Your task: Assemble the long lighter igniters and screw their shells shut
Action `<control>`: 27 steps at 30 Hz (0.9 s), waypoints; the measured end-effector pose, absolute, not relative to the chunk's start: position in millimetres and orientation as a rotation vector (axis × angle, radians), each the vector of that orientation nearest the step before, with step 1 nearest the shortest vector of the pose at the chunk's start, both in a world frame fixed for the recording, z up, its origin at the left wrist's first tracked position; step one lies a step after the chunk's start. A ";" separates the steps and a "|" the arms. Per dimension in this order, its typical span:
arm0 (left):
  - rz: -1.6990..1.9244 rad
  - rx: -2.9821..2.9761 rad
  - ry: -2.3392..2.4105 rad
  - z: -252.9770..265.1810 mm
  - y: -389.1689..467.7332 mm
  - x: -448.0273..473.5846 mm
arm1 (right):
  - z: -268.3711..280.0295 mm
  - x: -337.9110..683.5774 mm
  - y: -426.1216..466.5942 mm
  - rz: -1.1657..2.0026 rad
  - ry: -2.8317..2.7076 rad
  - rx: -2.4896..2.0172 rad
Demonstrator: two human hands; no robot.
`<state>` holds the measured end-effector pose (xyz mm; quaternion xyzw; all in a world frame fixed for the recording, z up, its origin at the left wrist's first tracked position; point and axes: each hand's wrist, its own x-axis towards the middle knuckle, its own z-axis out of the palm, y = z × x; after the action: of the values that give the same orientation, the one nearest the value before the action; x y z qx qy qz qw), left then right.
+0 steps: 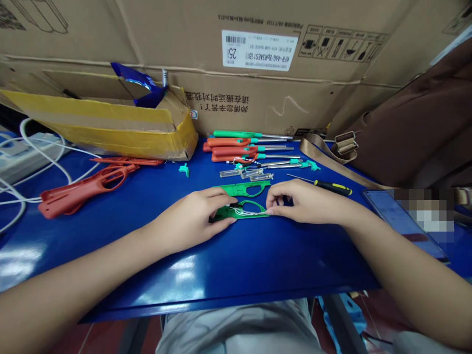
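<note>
My left hand (206,212) is closed round the left end of a green lighter casing half (254,204) on the blue table. White wires (245,212) run along inside it. My right hand (289,201) pinches at the casing's right end, where the wires reach; whether it holds the wires alone or the casing edge too, I cannot tell. Just behind lies the other green casing half (241,189), apart from this one. Small clear fuel tanks (261,177) and a metal lighter tube (280,164) with teal parts lie farther back.
Several orange, red and green gas lighters (236,151) lie at the back. A yellow-black screwdriver (334,187) and a phone (401,221) are on the right. Red casing halves (86,189), a teal trigger (184,170), a taped cardboard box (147,130) and white cables (27,172) occupy the left.
</note>
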<state>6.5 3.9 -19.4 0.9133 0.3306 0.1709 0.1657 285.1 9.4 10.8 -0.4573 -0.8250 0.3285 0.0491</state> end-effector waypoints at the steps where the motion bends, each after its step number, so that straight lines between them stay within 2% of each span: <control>1: 0.479 2.602 0.946 -19.3 3.5 6.5 | 9.5 284.9 10.2 1.036 -2.487 -1.420; 14: 0.472 2.564 0.898 -16.1 -1.9 8.3 | 14.6 273.4 10.3 1.160 -2.512 -1.670; 20: 0.450 2.560 0.896 -14.0 -2.9 8.8 | 14.9 273.3 8.7 1.115 -2.534 -1.610; 27: 0.463 2.518 0.879 -12.7 -0.8 10.1 | 11.1 287.8 11.7 1.271 -2.512 -1.392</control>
<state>10.1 -0.8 -12.7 0.9082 0.3172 0.1672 0.2158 287.8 11.7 11.1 -0.4432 -0.7998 0.4049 0.0006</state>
